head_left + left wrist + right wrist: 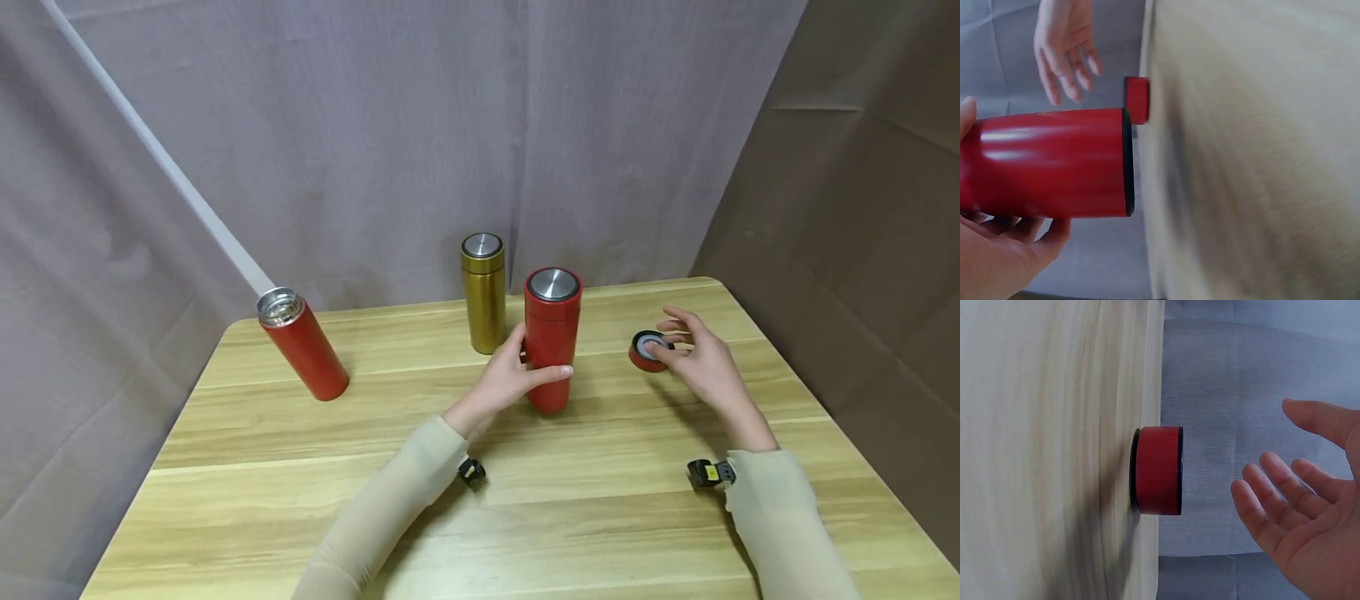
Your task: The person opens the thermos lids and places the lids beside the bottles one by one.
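My left hand (506, 375) grips the body of a red thermos (551, 342), upright with its steel-topped lid on. In the left wrist view the black base of that red thermos (1054, 164) appears slightly off the tabletop. Above a red thermos lid (647, 353) on the right of the table, my right hand (703, 367) hovers with fingers spread and nothing held. A gap shows between the right hand (1316, 506) and the lid (1159, 470) in the right wrist view.
Behind the left hand stands a gold thermos (486, 296) with its lid on. An uncapped red thermos (309, 350) stands at the left of the wooden table (525, 533). Grey curtain (375, 150) hangs along the table's back edge, and brown cloth (862, 208) at the right.
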Motion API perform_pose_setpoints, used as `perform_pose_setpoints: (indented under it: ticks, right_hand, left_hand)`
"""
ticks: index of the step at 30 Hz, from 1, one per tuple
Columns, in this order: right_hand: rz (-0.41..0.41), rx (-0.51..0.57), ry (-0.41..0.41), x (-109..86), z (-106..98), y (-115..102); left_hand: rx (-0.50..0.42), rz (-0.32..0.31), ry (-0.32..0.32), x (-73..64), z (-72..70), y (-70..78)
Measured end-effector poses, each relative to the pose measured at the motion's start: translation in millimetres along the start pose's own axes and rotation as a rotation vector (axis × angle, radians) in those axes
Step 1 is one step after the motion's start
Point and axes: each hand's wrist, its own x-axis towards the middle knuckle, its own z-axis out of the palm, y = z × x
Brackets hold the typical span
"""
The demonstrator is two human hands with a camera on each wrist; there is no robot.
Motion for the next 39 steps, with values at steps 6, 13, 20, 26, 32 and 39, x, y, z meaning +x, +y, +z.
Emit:
perform_pose_setpoints:
  ticks: [6, 13, 20, 26, 32, 39]
  right_hand:
    - [-0.007, -0.021, -0.005, 3.1, -0.6, 0.2]
    - [-0.029, -0.011, -0.009, 5.7, 1.4, 0.4]
    - [-0.024, -0.035, -0.008, 4.2, -0.4, 3.6]
    - [-0.029, -0.037, -0.012, 3.7, -2.8, 4.2]
    - [-0.054, -0.033, 0.002, 4.0, -3.3, 4.1]
    - [-0.053, -0.033, -0.052, 6.0, -2.1, 0.7]
  left_hand:
    - [0.007, 0.045, -0.007, 3.4, -5.0, 8.7]
    - [0.089, 0.024, 0.009, -2.1, -17.1, 8.7]
    - [0.189, 0.048, 0.011, -13.9, -43.3, 13.0]
    - [0.261, 0.081, 0.034, -26.4, -63.6, 14.5]
    - [0.398, 0.137, 0.066, -37.1, -77.3, 15.0]
    - [0.537, 0.161, 0.065, -44.0, -80.6, 15.3]
